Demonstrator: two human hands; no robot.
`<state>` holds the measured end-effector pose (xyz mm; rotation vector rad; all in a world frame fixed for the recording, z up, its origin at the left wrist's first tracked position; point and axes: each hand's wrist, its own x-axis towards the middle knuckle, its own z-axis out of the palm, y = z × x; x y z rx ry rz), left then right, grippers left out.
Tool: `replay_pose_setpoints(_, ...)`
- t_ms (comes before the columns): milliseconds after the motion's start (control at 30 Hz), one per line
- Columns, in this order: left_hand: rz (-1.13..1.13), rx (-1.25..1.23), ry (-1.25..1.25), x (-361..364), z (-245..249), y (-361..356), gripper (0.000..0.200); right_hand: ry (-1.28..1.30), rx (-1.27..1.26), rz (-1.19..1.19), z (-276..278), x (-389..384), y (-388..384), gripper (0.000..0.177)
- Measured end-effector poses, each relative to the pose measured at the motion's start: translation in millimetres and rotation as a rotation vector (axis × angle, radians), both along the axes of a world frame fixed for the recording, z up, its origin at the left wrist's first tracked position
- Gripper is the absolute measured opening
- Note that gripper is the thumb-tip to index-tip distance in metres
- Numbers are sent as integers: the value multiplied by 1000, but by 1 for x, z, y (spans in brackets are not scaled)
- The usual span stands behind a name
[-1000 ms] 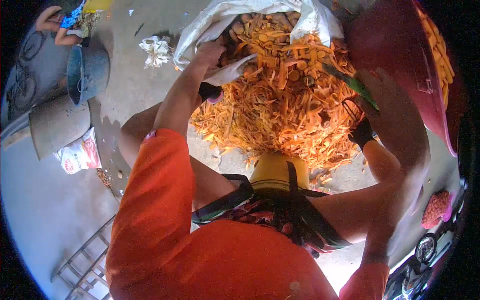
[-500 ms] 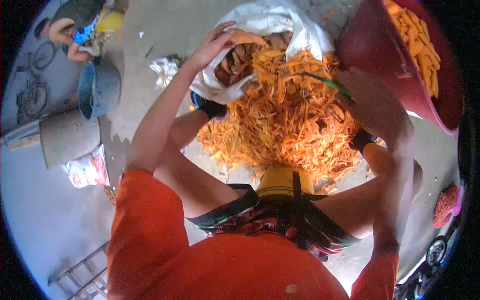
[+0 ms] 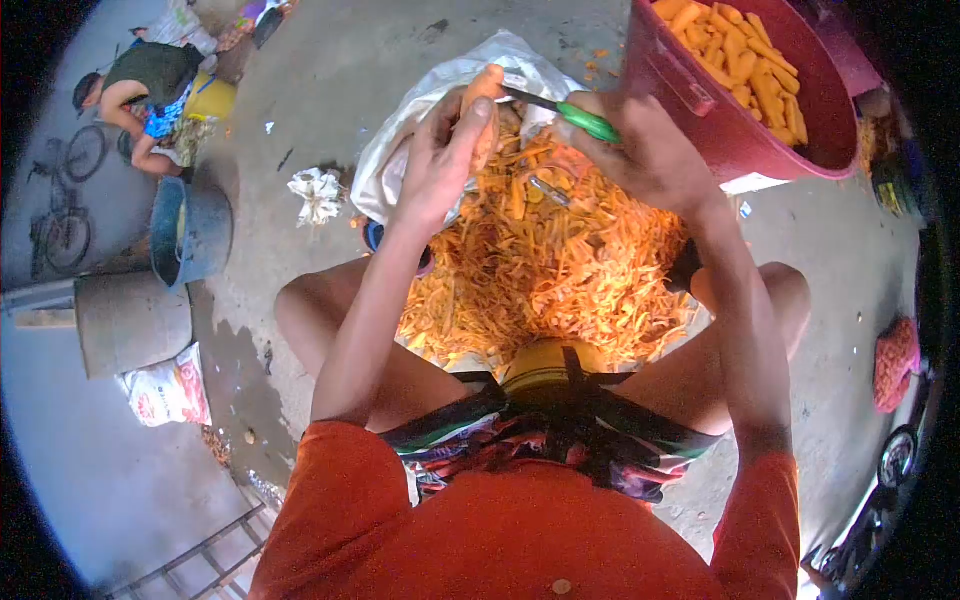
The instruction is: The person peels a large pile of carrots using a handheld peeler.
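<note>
My left hand (image 3: 440, 165) is wrapped round a carrot (image 3: 486, 90), holding it tilted up above the white sack (image 3: 385, 170). My right hand (image 3: 650, 155) grips a peeler (image 3: 590, 122) with a green handle and a narrow dark blade. The blade's tip reaches the carrot near its upper end. Below both hands spreads a heap of orange peelings (image 3: 560, 260), lying on the floor between my feet. The sack's mouth opens toward the heap, partly hidden behind my left hand.
A red tub (image 3: 740, 130) of peeled carrots (image 3: 745, 65) stands at the upper right. I sit on a yellow bucket (image 3: 545, 365). At the left are a blue tub (image 3: 195, 235) and a bent-over person (image 3: 150, 85). A pink-red bag (image 3: 895, 365) lies far right.
My left hand has lifted the carrot off the sack's mouth and turned it upright. My right hand has moved up and left, bringing the peeler to the carrot. The view has shifted.
</note>
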<state>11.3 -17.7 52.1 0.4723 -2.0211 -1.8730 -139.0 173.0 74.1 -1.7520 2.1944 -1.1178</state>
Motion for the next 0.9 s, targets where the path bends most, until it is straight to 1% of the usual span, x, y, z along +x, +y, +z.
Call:
replay_pose_setpoints(33,54,-48,26,0,2,10,37,10,-24,3,-5,1,-1,28)
replay_pose_setpoints(67,115,-20,103,-1,6,23,24,35,-31,-34,-11,1,-1,26)
replay_pose_setpoints(100,108,-11,101,-1,4,25,24,34,-23,-41,-15,1,-1,26)
replay_pose_setpoints(167,76,-208,118,-1,1,26,21,37,-35,-10,-21,0,-1,25)
replay_pose_setpoints(233,98,-185,143,-3,-3,28,21,46,-47,10,-20,1,-1,25)
replay_pose_setpoints(300,103,-284,110,-5,-3,25,20,57,-65,30,-21,1,-4,25)
replay_pose_setpoints(433,96,-217,124,-8,-3,24,20,126,-86,17,-25,-5,-4,27)
replay_pose_setpoints(467,58,-235,130,-6,1,23,19,159,-94,30,-24,-8,-4,28)
replay_pose_setpoints(500,23,-251,136,-5,4,22,19,158,-92,28,-37,-22,-5,28)
replay_pose_setpoints(533,23,-247,133,-2,3,20,19,92,61,-43,-62,-47,-5,28)
replay_pose_setpoints(567,-36,-165,211,0,1,17,18,26,213,-114,-77,-63,-2,28)
replay_pose_setpoints(600,-100,-90,292,-1,3,14,18,27,209,-117,-71,-69,0,28)
replay_pose_setpoints(633,-105,-96,294,-4,5,11,18,143,283,-167,-62,-77,1,26)
replay_pose_setpoints(667,-74,33,258,-5,11,12,27,254,364,-208,-53,-81,0,24)
replay_pose_setpoints(700,-33,165,224,-2,12,13,37,254,366,-194,-45,-79,1,24)
replay_pose_setpoints(733,-58,318,202,-4,9,8,42,89,237,-147,-37,-76,5,23)
replay_pose_setpoints(767,-46,324,203,-3,9,6,42,-78,110,-106,-29,-71,10,22)
replay_pose_setpoints(800,-28,550,128,-3,11,6,41,-214,-9,-6,-21,-61,10,19)
replay_pose_setpoints(833,-15,777,47,-3,11,6,39,-218,-1,-10,-16,-50,7,19)
replay_pose_setpoints(867,-105,915,84,-1,2,-2,37,-392,-119,121,-11,-40,3,20)
replay_pose_setpoints(900,-108,923,80,-2,2,2,37,-564,-240,252,-7,-29,-1,21)
